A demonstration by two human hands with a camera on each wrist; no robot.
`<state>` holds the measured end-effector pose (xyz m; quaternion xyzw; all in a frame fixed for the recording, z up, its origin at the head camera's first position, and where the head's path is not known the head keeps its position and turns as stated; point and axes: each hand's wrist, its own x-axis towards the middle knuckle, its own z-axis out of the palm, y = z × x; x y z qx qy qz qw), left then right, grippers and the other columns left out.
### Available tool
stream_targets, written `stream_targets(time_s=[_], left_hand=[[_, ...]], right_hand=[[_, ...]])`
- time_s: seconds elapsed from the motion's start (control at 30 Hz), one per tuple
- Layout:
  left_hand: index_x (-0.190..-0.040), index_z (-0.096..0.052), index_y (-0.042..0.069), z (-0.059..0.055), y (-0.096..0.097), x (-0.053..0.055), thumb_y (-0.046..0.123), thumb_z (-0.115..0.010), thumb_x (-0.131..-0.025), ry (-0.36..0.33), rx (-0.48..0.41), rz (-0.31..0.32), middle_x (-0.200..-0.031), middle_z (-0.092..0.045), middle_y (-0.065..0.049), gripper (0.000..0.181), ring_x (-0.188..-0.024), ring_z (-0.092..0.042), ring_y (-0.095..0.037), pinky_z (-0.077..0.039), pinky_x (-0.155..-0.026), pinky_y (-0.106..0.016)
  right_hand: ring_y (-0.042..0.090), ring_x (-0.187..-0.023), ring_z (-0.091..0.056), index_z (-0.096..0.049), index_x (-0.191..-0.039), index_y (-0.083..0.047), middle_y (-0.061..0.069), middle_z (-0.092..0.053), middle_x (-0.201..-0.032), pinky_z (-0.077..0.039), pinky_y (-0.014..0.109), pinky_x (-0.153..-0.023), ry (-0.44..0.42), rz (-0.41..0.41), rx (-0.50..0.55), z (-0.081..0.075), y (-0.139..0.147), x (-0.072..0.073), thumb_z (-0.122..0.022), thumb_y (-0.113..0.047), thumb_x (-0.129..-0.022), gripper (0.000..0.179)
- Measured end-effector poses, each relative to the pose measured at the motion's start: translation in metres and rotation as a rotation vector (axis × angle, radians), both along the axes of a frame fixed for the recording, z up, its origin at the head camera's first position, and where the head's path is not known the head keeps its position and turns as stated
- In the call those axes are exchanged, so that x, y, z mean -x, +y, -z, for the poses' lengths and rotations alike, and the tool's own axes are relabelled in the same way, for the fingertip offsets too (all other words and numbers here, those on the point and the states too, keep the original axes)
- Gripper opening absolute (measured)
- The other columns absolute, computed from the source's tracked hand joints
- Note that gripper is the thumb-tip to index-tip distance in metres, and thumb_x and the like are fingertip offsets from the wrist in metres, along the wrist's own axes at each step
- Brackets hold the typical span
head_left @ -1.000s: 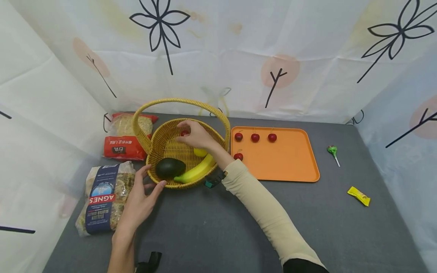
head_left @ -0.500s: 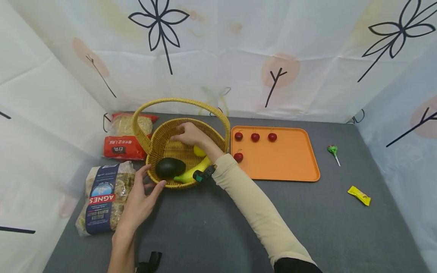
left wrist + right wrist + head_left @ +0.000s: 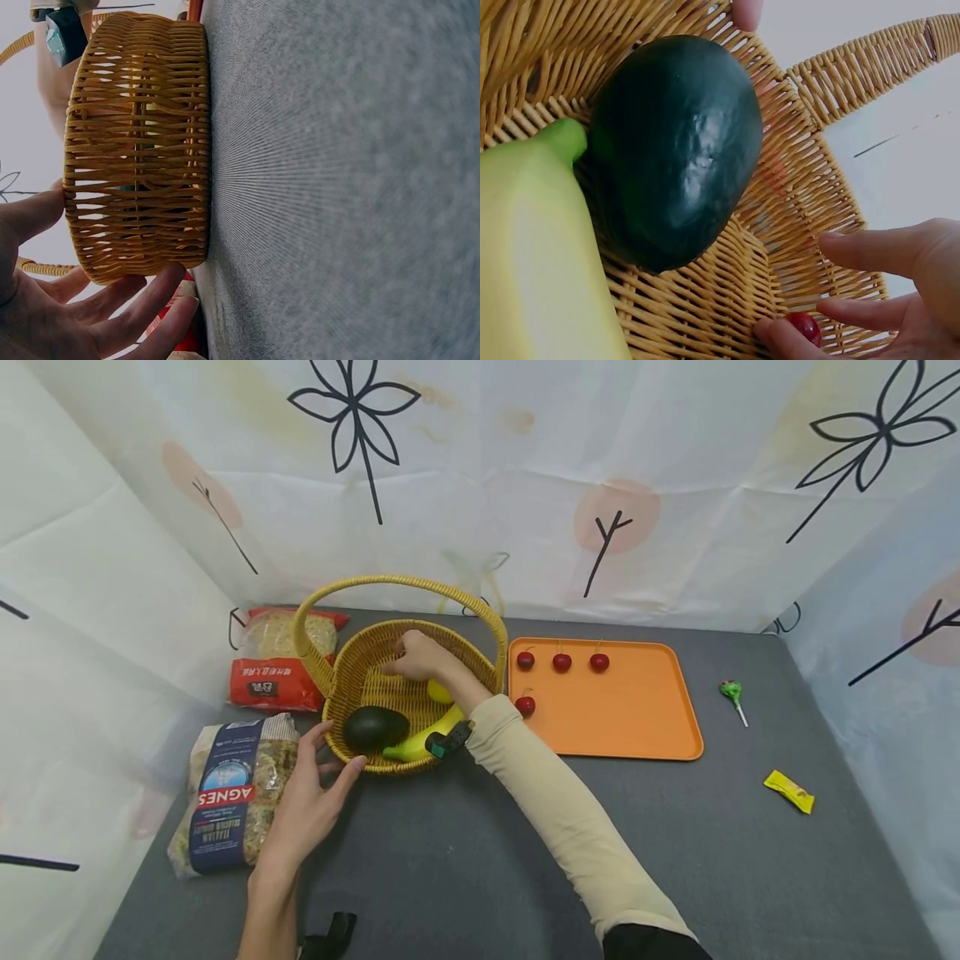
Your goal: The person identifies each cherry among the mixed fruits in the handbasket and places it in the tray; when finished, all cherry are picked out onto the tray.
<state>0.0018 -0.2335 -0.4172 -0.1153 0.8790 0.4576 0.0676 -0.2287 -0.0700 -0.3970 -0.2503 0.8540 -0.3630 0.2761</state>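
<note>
My left hand (image 3: 309, 793) holds the near left rim of the yellow wicker basket (image 3: 142, 157), thumb and fingers spread around its side. In the basket lie a dark green avocado (image 3: 679, 150), a banana (image 3: 536, 247) and a yellow fruit (image 3: 438, 692), mostly hidden by my right arm. My right hand (image 3: 423, 658) is inside the basket, towards its back. A red cherry (image 3: 804, 328) shows low in the basket beside two of its fingers. The thumb stands apart from the cherry, and the fingers look fairly straight.
Right of the basket lies an orange tray (image 3: 622, 710) with several cherries (image 3: 562, 662). A green lollipop (image 3: 731, 691) and a yellow wrapped candy (image 3: 789, 792) lie farther right. An AGNES bag (image 3: 232, 793) and a red-labelled bag (image 3: 273, 681) sit left. The basket handle (image 3: 397, 582) arches overhead.
My right hand has moved slightly left and lower into the basket. The cherry seen at its fingertips one second ago is hidden in the head view now. My left hand has stayed put.
</note>
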Motion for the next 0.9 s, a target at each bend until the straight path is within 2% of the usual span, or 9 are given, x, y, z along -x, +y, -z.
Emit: stream_targets(time_s=[0.07,0.13,0.2,0.27,0.3,0.37,0.6,0.83,0.9], left_hand=[[-0.172,-0.012,0.014,0.0,0.0,0.0,0.045,-0.064,-0.109,0.0,0.0,0.0,-0.178,-0.022,-0.029,0.088,-0.144,-0.057,-0.051,-0.052,-0.112,-0.068],[-0.173,-0.012,0.014,0.0,0.0,0.0,0.045,-0.064,-0.109,0.0,0.0,0.001,-0.178,-0.022,-0.029,0.088,-0.144,-0.057,-0.051,-0.052,-0.112,-0.068],[-0.172,-0.012,0.014,0.0,0.0,0.0,0.045,-0.064,-0.109,0.0,0.001,0.001,-0.178,-0.022,-0.029,0.088,-0.144,-0.057,-0.051,-0.052,-0.112,-0.068],[-0.172,-0.012,0.014,-0.001,0.0,-0.001,0.045,-0.064,-0.109,0.002,0.004,0.001,-0.177,-0.022,-0.029,0.088,-0.143,-0.057,-0.051,-0.052,-0.112,-0.068],[-0.172,-0.012,0.014,-0.001,0.0,-0.001,0.045,-0.064,-0.109,0.002,0.006,0.001,-0.177,-0.022,-0.029,0.087,-0.143,-0.057,-0.051,-0.052,-0.112,-0.068],[-0.172,-0.012,0.014,-0.001,0.001,-0.001,0.046,-0.064,-0.109,0.002,0.009,0.003,-0.177,-0.022,-0.029,0.088,-0.143,-0.057,-0.051,-0.052,-0.111,-0.068],[-0.173,-0.012,0.014,0.0,0.001,0.0,0.046,-0.064,-0.109,-0.008,0.008,0.002,-0.178,-0.022,-0.028,0.088,-0.144,-0.057,-0.05,-0.052,-0.112,-0.068],[-0.173,-0.011,0.015,0.0,0.0,0.0,0.045,-0.064,-0.109,-0.012,0.002,0.002,-0.177,-0.022,-0.028,0.089,-0.145,-0.056,-0.051,-0.051,-0.114,-0.068],[-0.173,-0.01,0.015,0.0,0.0,0.0,0.045,-0.064,-0.109,-0.015,0.002,0.0,-0.177,-0.022,-0.028,0.089,-0.145,-0.056,-0.051,-0.051,-0.114,-0.068]], right_hand=[[0.007,-0.049,-0.02,-0.067,-0.08,-0.003,0.001,-0.053,-0.064,-0.034,0.026,-0.06,-0.006,-0.016,0.014,0.0,-0.001,0.001,-0.067,-0.021,-0.108,0.034],[0.008,-0.05,-0.018,-0.046,-0.065,-0.008,-0.004,-0.023,-0.058,-0.026,0.026,-0.056,0.004,-0.026,0.027,0.001,-0.001,0.0,-0.067,-0.019,-0.108,0.049],[0.01,-0.055,-0.042,-0.06,-0.072,-0.003,0.0,-0.05,-0.063,-0.038,0.024,-0.059,0.027,-0.014,0.052,0.001,0.0,-0.003,-0.069,-0.018,-0.107,0.038],[0.019,-0.081,-0.067,-0.074,-0.104,0.005,0.012,-0.073,-0.094,-0.055,0.027,-0.076,0.044,-0.007,0.082,0.0,0.001,-0.006,-0.069,-0.016,-0.106,0.022],[0.023,-0.1,-0.072,-0.073,-0.123,0.007,0.016,-0.076,-0.115,-0.059,0.03,-0.088,0.051,-0.004,0.098,-0.001,0.002,-0.008,-0.069,-0.015,-0.106,0.028],[0.03,-0.133,-0.067,-0.064,-0.146,0.004,0.018,-0.067,-0.149,-0.057,0.039,-0.11,0.059,0.007,0.134,-0.003,0.004,-0.012,-0.07,-0.013,-0.105,0.045],[0.027,-0.134,-0.065,-0.074,-0.133,-0.006,0.011,-0.073,-0.138,-0.054,0.042,-0.115,0.135,0.045,0.234,-0.008,0.01,-0.025,-0.076,-0.012,-0.102,0.032],[0.025,-0.106,-0.076,-0.071,-0.134,-0.004,0.012,-0.072,-0.136,-0.062,0.029,-0.093,0.131,-0.029,0.376,-0.026,0.034,-0.047,-0.075,-0.011,-0.103,0.032],[0.024,-0.104,-0.078,-0.071,-0.135,-0.004,0.012,-0.072,-0.136,-0.062,0.025,-0.093,0.138,-0.061,0.396,-0.033,0.046,-0.054,-0.075,-0.012,-0.103,0.034]])
